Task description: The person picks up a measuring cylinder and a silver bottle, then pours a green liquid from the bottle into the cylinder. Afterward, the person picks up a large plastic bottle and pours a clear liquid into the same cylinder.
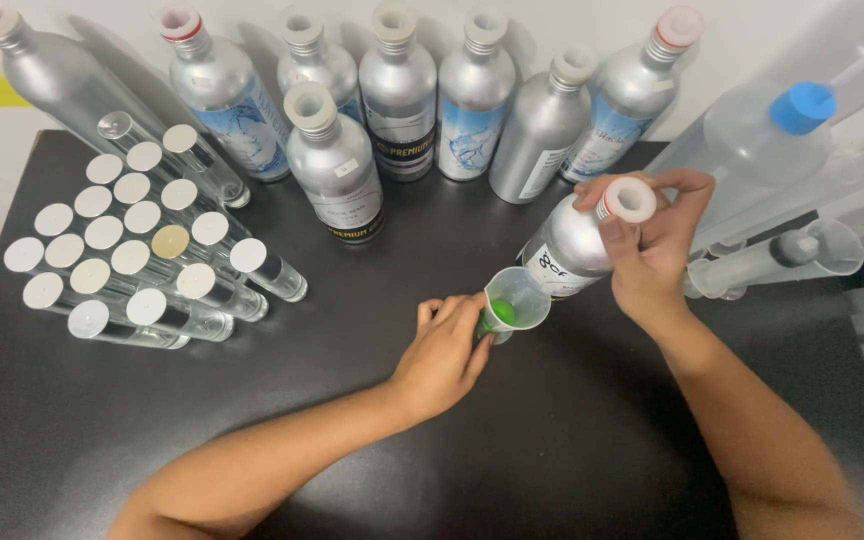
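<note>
The right hand [652, 250] clasps a tilted silver bottle [577, 245] by its neck, mouth toward the clear funnel [514, 298] at its 8 o'clock. The left hand [444, 350] pinches that funnel steady, apparently over a green-filled vial [497, 318] on the table [552, 440].

Two bare hands meet over a black worktop [572, 440]. The right hand [652, 250] grips a tilted silver bottle [577, 240] by its neck, mouth uncapped. Just left of the bottle, the left hand [447, 350] steadies a small clear cup [515, 300] with green inside. Behind the bottle stand more silver bottles [402, 90]; far left, white-capped glass vials [142, 250] cluster.
</note>
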